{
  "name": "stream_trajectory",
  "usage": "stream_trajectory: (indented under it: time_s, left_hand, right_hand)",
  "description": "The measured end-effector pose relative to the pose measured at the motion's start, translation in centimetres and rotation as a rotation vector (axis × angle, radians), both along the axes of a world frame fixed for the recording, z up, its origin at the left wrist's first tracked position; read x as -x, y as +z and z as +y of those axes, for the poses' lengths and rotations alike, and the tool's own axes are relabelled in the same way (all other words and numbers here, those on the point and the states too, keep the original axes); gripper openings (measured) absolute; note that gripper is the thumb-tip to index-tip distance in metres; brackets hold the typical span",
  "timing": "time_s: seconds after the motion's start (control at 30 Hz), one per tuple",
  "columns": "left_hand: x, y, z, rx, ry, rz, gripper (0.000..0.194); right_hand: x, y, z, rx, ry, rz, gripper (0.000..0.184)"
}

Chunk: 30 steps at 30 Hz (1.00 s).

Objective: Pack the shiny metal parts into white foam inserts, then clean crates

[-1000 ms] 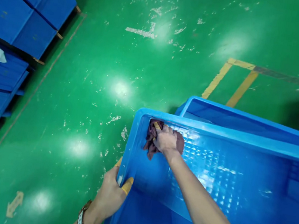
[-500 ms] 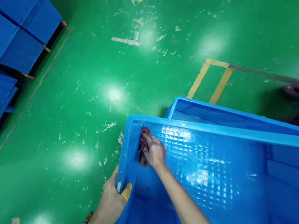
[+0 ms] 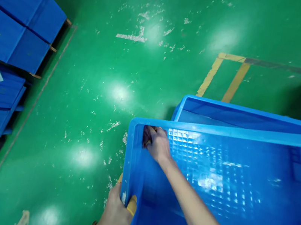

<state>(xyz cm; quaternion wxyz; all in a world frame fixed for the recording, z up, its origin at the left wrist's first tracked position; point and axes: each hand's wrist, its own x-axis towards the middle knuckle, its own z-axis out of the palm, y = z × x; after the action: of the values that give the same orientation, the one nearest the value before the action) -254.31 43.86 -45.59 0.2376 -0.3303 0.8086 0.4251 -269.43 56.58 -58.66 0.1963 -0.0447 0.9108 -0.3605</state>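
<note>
Rag [image 3: 145,137] further into plastic crate [image 3: 222,128] corner

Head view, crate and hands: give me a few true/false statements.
1. The right hand holds a cloth inside the crate. True.
2. The left hand is inside the crate. False: it grips the rim from outside.
3. A second crate sits beyond the first. True.
4. The floor is bare concrete. False: it is painted green.
</note>
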Motion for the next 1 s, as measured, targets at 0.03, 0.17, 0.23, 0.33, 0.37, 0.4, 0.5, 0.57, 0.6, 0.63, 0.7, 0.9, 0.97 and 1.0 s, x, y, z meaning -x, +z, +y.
stream_trajectory:
  time_s: [0.03, 0.17, 0.23, 0.33, 0.37, 0.4, 0.5, 0.57, 0.6, 0.63, 0.7, 0.9, 0.97, 1.0]
  left_hand:
    - [0.1, 0.1, 0.1, 0.002, -0.002, 0.001, 0.049]
    - [0.0, -0.1, 0.4, 0.016, 0.001, -0.005, 0.056]
    - [-0.3, -0.2, 0.3, -0.016, 0.027, -0.028, 0.063]
    - [-0.7, -0.4, 0.1, -0.029, 0.03, -0.031, 0.064]
    - [-0.7, -0.4, 0.1, -0.026, 0.019, -0.029, 0.064]
    - [-0.7, -0.4, 0.1, -0.026, 0.007, -0.029, 0.065]
    - [-0.5, -0.1, 0.4, -0.006, -0.008, -0.015, 0.066]
    - [-0.2, 0.1, 0.6, 0.012, 0.01, 0.01, 0.06]
    - [-0.1, 0.1, 0.6, 0.005, 0.026, 0.016, 0.056]
    - [0.0, 0.2, 0.7, -0.014, 0.04, 0.017, 0.052]
    - [0.2, 0.2, 0.6, -0.059, 0.05, 0.021, 0.046]
    - [0.5, -0.1, 0.3, -0.022, 0.004, 0.086, 0.042]
    - [0.7, -0.2, 0.3, -0.015, -0.025, 0.102, 0.044]
    - [0.7, -0.3, 0.3, -0.022, -0.041, 0.108, 0.044]
  right_hand:
    - [-0.6, 0.9, 0.0, 0.058, -0.025, 0.09, 0.058]
    - [-1.2, -0.3, -0.6, 0.054, -0.101, 0.051, 0.061]
    - [-0.1, -2.8, -1.0, -0.011, -0.093, -0.105, 0.056]
    - [1.2, -5.2, -0.9, -0.002, -0.062, -0.203, 0.056]
    - [1.3, -5.3, -0.6, 0.026, -0.045, -0.197, 0.057]
    - [1.1, -5.0, -0.4, 0.062, -0.029, -0.172, 0.058]
    - [0.1, -3.5, 0.3, 0.143, -0.002, -0.04, 0.063]
    - [-0.3, -3.2, 0.3, 0.069, 0.029, -0.041, 0.061]
    - [-0.3, -3.5, 0.2, -0.008, 0.054, -0.076, 0.058]
    - [-0.1, -3.9, -0.1, -0.09, 0.086, -0.104, 0.055]
    - [0.6, -4.8, -0.6, -0.229, 0.157, -0.116, 0.053]
    - [0.9, -5.6, 3.9, -0.404, 0.245, -0.102, 0.04]
    - [-0.5, -6.2, 9.6, -0.484, 0.146, -0.142, 0.039]
    - [-1.3, -6.7, 12.9, -0.529, 0.079, -0.149, 0.039]
